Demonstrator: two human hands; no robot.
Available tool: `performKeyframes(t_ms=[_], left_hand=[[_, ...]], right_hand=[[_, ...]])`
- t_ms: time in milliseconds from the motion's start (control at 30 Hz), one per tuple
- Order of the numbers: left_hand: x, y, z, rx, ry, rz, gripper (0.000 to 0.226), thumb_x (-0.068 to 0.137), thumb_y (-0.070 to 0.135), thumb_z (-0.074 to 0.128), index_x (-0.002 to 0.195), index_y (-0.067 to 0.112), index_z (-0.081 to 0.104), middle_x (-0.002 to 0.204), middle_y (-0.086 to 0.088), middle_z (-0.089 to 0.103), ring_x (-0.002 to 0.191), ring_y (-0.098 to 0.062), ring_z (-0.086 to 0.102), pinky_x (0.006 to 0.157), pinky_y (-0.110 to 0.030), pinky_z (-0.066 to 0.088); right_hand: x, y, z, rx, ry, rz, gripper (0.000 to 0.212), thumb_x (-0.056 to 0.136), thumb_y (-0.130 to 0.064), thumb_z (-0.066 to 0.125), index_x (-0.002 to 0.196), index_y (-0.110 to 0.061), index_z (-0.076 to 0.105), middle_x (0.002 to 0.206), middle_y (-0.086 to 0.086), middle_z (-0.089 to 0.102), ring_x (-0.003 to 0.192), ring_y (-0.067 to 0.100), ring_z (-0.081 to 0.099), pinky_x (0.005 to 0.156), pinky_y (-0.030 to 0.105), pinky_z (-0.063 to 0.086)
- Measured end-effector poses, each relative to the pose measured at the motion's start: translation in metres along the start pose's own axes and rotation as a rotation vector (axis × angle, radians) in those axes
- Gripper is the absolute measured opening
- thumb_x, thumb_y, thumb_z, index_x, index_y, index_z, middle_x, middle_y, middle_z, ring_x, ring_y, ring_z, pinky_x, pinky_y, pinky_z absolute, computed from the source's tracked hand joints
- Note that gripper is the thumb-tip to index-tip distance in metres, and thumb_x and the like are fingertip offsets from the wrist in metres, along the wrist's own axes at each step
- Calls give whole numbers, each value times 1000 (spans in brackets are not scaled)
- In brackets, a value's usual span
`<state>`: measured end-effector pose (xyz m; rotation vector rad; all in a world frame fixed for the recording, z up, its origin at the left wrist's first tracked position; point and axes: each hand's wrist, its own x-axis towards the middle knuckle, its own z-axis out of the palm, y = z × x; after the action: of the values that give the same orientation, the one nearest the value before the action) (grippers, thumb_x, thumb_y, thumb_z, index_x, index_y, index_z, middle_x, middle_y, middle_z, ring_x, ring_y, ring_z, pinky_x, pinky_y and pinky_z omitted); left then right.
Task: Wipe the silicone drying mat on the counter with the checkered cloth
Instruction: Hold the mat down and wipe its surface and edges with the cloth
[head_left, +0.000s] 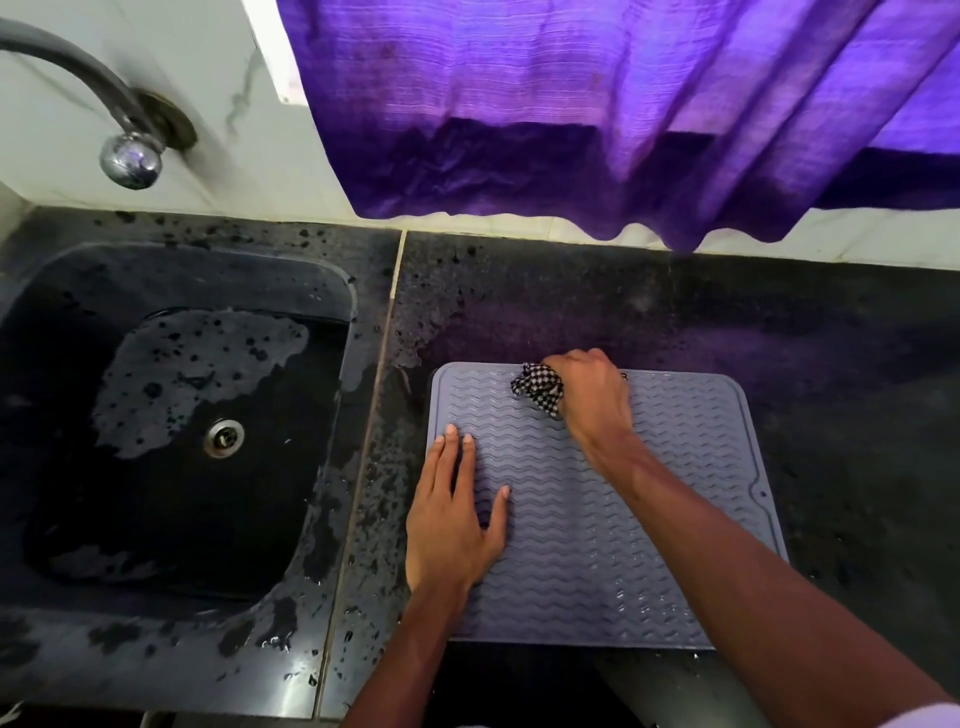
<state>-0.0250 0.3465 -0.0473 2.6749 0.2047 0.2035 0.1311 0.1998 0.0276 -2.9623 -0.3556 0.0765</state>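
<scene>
A grey silicone drying mat with a wavy ribbed surface lies flat on the dark counter, its near edge at the counter's front. My right hand is closed on a bunched black-and-white checkered cloth and presses it onto the mat near the far edge. Part of the cloth is hidden under the fist. My left hand lies flat, palm down with fingers spread, on the mat's left side.
A dark, wet sink with a metal drain sits left of the mat. A curved tap comes out of the wall above it. A purple curtain hangs over the counter's back edge. Water spots cover the counter.
</scene>
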Motion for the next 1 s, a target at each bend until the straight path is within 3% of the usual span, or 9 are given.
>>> performKeyframes(t_ms=[200, 400, 567, 667, 767, 833, 933, 1000], left_hand=[[0, 2, -4, -80, 3, -24, 69, 95, 49, 52, 150, 9, 41, 159, -6, 36, 148, -20, 31, 116, -35, 36], [2, 8, -14, -210, 24, -62, 61, 100, 34, 43, 152, 4, 32, 158, -9, 37, 145, -20, 36, 117, -35, 35], [1, 10, -21, -351, 76, -78, 63, 96, 8, 51, 153, 4, 24, 161, -9, 28, 147, -19, 33, 116, -17, 28], [1, 12, -25, -438, 110, -111, 63, 94, 4, 48, 152, 0, 25, 161, -13, 25, 147, -23, 31, 113, -6, 19], [1, 13, -27, -501, 194, -99, 58, 92, 3, 44, 146, -11, 30, 156, -25, 27, 147, -31, 29, 119, -17, 18], [1, 13, -28, -533, 232, -102, 58, 87, 0, 42, 143, -13, 32, 154, -27, 28, 146, -31, 29, 122, -24, 19], [0, 12, -29, -571, 230, -97, 66, 77, 0, 38, 141, -14, 34, 152, -28, 28, 145, -29, 28, 122, -26, 18], [0, 12, -29, -581, 220, -106, 69, 73, -8, 40, 141, -14, 33, 152, -28, 28, 145, -29, 28, 122, -24, 17]], right_hand=[[11, -40, -4, 100, -21, -80, 35, 80, -4, 63, 111, -20, 63, 102, 4, 69, 99, 29, 61, 76, 40, 54], [12, -77, 13, 20, -21, -138, 32, 85, -1, 58, 111, -16, 65, 104, 5, 69, 103, 27, 57, 79, 38, 50], [17, -80, 7, 9, -51, -146, 32, 84, 3, 59, 109, -14, 68, 102, 8, 69, 101, 29, 59, 80, 40, 53], [19, -83, -2, 62, -101, -147, 33, 82, 1, 60, 107, -18, 70, 100, 8, 70, 101, 30, 63, 79, 39, 54], [4, -89, 0, 122, -130, -149, 33, 80, -3, 62, 106, -23, 71, 97, 9, 71, 98, 31, 65, 77, 39, 54], [-9, -93, 5, 112, -143, -135, 35, 82, -6, 64, 112, -24, 70, 106, 6, 70, 105, 31, 64, 83, 39, 54], [-15, -92, 8, 121, -124, -133, 40, 84, -9, 64, 121, -26, 66, 120, 3, 67, 115, 29, 59, 92, 39, 51], [-13, -88, 3, 136, -162, -140, 34, 85, -8, 62, 114, -26, 68, 113, 3, 68, 110, 29, 62, 89, 38, 52]])
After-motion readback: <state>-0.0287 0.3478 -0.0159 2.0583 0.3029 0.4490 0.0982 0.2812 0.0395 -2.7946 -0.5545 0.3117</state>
